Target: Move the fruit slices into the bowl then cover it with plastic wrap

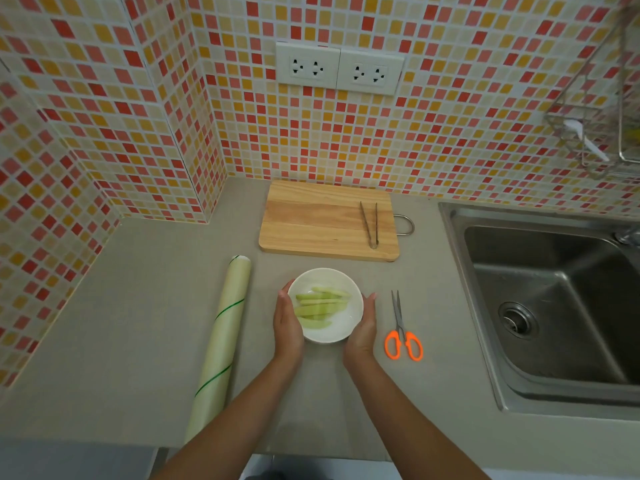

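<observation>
The bowl [325, 305] is cupped between the left hand [287, 323] and the right hand [362, 329], both with straight fingers pressed to its sides. The fruit slices [320, 303] are already inside. The plastic wrap roll [221, 336] lies lengthwise, away from the person, on the counter [138, 323], nearer the left hand, so that grip would likely be sent.

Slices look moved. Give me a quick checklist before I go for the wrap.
1. Slices all in the bowl: ok; board holds only tongs.
2. Bowl upright on the counter: ok.
3. Left hand and right hand free to let go: ok, both only cup the bowl's sides.
4. Wrap roll nearby, left of the bowl: ok.
5. Roll's loose edge found: cannot tell.
6. Scissors nearby, right of the bowl: ok.
</observation>
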`<state>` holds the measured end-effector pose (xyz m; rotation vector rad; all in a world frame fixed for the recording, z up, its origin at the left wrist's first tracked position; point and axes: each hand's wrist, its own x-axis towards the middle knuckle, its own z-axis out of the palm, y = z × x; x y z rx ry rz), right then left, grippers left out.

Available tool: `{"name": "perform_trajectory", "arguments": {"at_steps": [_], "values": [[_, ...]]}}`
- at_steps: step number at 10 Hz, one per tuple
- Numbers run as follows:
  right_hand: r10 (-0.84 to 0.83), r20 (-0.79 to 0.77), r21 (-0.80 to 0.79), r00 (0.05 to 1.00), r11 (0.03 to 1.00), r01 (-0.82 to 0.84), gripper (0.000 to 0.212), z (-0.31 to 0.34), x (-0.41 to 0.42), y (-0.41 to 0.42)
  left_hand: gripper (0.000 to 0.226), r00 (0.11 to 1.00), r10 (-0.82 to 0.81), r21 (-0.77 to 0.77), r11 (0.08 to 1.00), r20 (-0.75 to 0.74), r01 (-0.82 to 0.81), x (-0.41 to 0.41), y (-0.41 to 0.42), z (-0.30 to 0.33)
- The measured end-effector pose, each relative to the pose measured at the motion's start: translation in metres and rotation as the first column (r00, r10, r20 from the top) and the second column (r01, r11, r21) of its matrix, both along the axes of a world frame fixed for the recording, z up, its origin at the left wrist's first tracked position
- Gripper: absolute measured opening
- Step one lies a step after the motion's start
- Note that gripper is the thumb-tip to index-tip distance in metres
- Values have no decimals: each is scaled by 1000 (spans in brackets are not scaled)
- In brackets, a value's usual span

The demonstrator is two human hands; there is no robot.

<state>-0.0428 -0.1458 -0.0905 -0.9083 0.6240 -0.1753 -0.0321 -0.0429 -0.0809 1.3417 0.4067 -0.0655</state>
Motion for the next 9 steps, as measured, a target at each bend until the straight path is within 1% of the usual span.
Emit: {"name": "perform_trajectory", "arguments": {"at_steps": [1, 2, 3, 4, 5, 6, 7, 8, 9], "values": [[36, -51, -114, 998, 993, -41, 49, -2, 1, -7, 48, 994, -107, 36, 994, -14, 107, 8, 7, -1], [102, -71, -235, 992, 965, -116, 51, 8, 11, -15, 60, 982, -185, 50, 981, -24, 186, 22, 10, 5], [154, -99, -271, 983, 946, -175, 63, 17, 22, -27, 66, 967, -252, 24, 967, -46, 253, 34, 10, 14], [222, -76, -290, 972, 928, -235, 70, 26, 27, -34, 62, 948, -314, 23, 949, -53, 315, 43, 11, 23], [256, -83, -289, 963, 919, -269, 67, 31, 27, -35, 70, 927, -374, -3, 927, -23, 374, 50, 12, 24], [288, -71, -310, 955, 904, -296, 68, 32, 25, -34, 73, 911, -411, 2, 911, -26, 412, 55, 13, 26], [307, -112, -345, 945, 880, -327, 70, 38, 24, -35, 66, 908, -417, 37, 908, -35, 418, 55, 15, 28], [297, -131, -364, 946, 873, -324, 74, 38, 25, -41, 56, 914, -406, 38, 913, -27, 407, 56, 21, 26], [249, -151, -400, 957, 870, -289, 75, 46, 25, -49, 65, 919, -395, 30, 918, -13, 395, 59, 27, 27]]}}
